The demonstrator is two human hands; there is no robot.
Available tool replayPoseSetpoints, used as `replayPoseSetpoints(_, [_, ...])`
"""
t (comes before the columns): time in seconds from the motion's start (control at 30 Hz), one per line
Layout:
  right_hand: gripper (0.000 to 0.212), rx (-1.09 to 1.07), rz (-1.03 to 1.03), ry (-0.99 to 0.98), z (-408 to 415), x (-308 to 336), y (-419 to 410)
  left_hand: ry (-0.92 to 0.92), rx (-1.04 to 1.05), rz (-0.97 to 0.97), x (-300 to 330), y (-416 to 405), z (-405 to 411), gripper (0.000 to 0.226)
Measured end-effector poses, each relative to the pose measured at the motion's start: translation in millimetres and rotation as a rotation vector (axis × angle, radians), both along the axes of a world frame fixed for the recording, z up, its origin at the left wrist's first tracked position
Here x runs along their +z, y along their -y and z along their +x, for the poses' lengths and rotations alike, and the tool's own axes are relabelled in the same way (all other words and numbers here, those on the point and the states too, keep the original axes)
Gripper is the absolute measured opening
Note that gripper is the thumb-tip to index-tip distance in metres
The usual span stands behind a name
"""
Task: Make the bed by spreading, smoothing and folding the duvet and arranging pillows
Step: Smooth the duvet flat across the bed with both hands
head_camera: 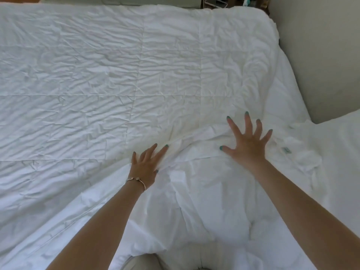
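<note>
Both hands, L (145, 165) & R (247, 141), flat on duvet (116, 84), fingers splayed; wall (321, 55) beside.

Your left hand (145, 165): palm down, fingers straight and angled up-right, thumb tucked at lower right edge, pressing flat. Bracelet (136, 182) on your left wrist. Left forearm bare, extended from lower left.
Your right hand (247, 142): palm down, all five fingers splayed wide, thumb pointing left, pressing flat. Right forearm bare, extended from lower right. Nails on both hands painted teal.
</note>
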State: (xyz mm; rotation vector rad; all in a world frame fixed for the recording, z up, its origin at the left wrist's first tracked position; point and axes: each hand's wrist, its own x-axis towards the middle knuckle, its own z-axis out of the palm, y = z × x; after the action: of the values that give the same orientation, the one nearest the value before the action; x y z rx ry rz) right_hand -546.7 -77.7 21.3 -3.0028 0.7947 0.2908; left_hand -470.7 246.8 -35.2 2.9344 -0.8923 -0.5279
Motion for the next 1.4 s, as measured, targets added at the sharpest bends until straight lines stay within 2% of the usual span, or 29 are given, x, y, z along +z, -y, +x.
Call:
replayPoseSetpoints(0.13, [0.124, -0.121, 0.086, -0.257, 24.9, -1.5, 16.0, 0.031, 0.108, 0.157, -2.1, -39.7, 8.5, 0.106])
replayPoseSetpoints(0.17, [0.122, -0.153, 0.095, -0.31, 25.0, -3.0, 17.0, 0.01, 0.149, 0.197, -3.2, -50.1, 10.3, 0.108])
replayPoseSetpoints(0.23, [0.105, -0.158, 0.054, -0.375, 19.2, -6.6, 5.5, -0.066, 0.223, 0.229, -9.0, -73.2, 6.2, 0.109])
replayPoseSetpoints(0.33, [0.066, -0.146, -0.029, -0.285, 0.8, -5.5, -16.4, -0.149, 0.195, 0.121, -16.7, -107.0, -9.1, 0.106])
replayPoseSetpoints(0.4, [0.051, -0.178, -0.082, -0.142, -14.1, 10.2, -20.6, -0.164, 0.115, 0.07, -3.7, -128.0, 11.8, 0.1])
replayPoseSetpoints(0.53, [0.052, -0.162, -0.076, 0.103, -12.9, 60.8, -16.2, -0.167, -0.109, 0.086, 60.3, -146.4, 125.8, 0.079])
replayPoseSetpoints(0.67, [0.041, -0.202, -0.092, 0.32, 71.4, 125.1, -20.9, 0.046, -0.2, 0.04, 146.2, -133.3, 249.5, 0.076])
replayPoseSetpoints(0.77, [0.042, -0.199, -0.142, 0.4, 139.5, 158.3, -22.7, 0.159, -0.142, 0.033, 180.9, -113.4, 324.3, 0.072])
replayPoseSetpoints(0.83, [0.058, -0.21, -0.096, 0.323, 170.0, 159.6, -33.9, 0.195, 0.0, 0.164, 168.6, -96.5, 340.4, 0.077])
replayPoseSetpoints(0.93, [0.085, -0.178, -0.026, 0.062, 179.9, 131.3, -63.7, 0.096, 0.161, 0.265, 116.6, -69.0, 300.9, 0.094])
replayPoseSetpoints(1.07, [0.075, -0.187, 0.192, -0.112, 130.5, 76.1, -101.9, -0.171, -0.014, 0.179, 59.5, -35.0, 208.2, 0.078])
replayPoseSetpoints(1.13, [0.07, -0.272, 0.342, -0.137, 95.4, 45.5, -111.2, -0.318, -0.075, 0.119, 47.9, -18.2, 169.5, 0.072])
replayPoseSetpoints(1.17, [0.073, -0.335, 0.433, -0.093, 78.6, 35.6, -114.9, -0.403, -0.08, 0.065, 43.0, -8.6, 153.7, 0.069])
replayPoseSetpoints(1.27, [0.1, -0.492, 0.667, 0.134, 45.7, 19.2, -117.3, -0.584, 0.013, -0.203, 36.9, 20.7, 120.5, 0.06])
replayPoseSetpoints(1.33, [0.111, -0.539, 0.714, 0.102, 36.7, 19.0, -115.3, -0.595, 0.18, -0.418, 44.3, 38.4, 107.2, 0.056])
replayPoseSetpoints(1.4, [0.114, -0.543, 0.796, -0.029, 36.6, 21.6, -109.4, -0.608, 0.28, -0.563, 52.7, 56.3, 95.4, 0.064])
